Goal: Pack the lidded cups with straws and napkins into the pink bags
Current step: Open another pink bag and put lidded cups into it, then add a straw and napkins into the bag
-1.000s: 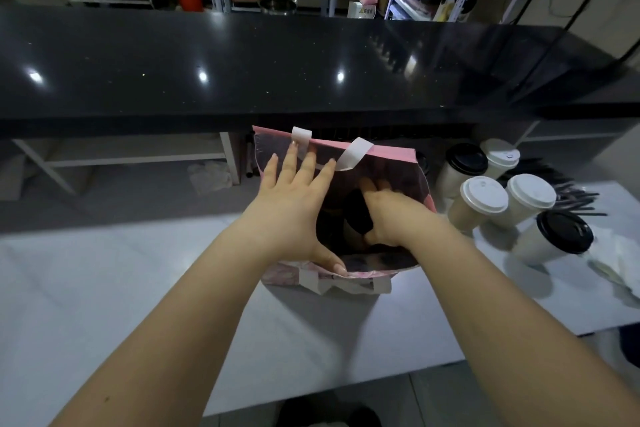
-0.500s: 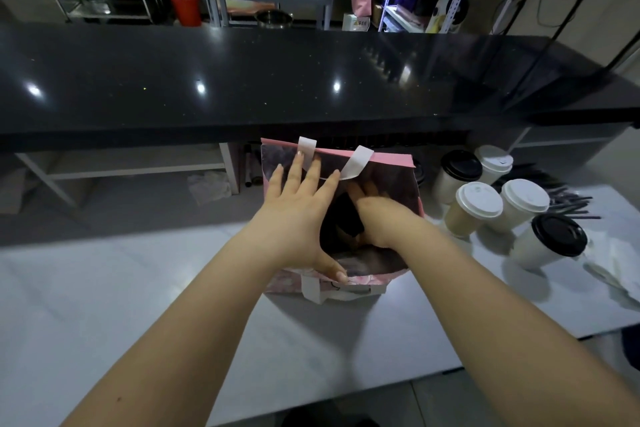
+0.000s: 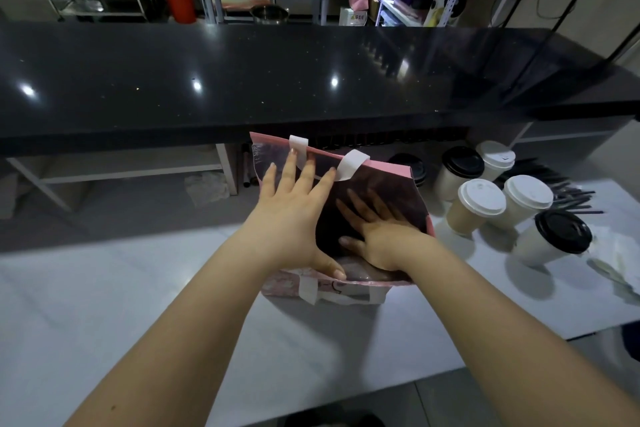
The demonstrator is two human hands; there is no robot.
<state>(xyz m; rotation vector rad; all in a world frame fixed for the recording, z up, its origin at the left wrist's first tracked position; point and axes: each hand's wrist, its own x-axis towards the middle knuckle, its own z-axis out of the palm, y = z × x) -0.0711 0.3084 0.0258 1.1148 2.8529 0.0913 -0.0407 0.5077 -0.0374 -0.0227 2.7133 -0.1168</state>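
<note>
A pink bag point(image 3: 388, 168) with white handles stands open on the white table point(image 3: 104, 295). My left hand point(image 3: 294, 215) lies flat with straight fingers against the bag's left side, thumb over the near rim. My right hand point(image 3: 377, 232) reaches down inside the bag with its fingers spread and holds nothing. Right of the bag stand several lidded paper cups: a white-lidded one point(image 3: 476, 206), another white-lidded one point(image 3: 523, 199), and a black-lidded one point(image 3: 554, 237). Dark straws point(image 3: 571, 198) lie behind the cups, and white napkins point(image 3: 620, 256) lie at the far right.
A long black counter point(image 3: 277, 80) runs across just behind the bag, overhanging the table's back. More cups point(image 3: 460, 166) stand under its edge. The table's near edge runs diagonally at lower right. Shelves and a cart stand far behind.
My right hand, which was curled deep in the bag around a dark-lidded thing, now lies with fingers spread inside it. My left hand stayed against the bag's side.
</note>
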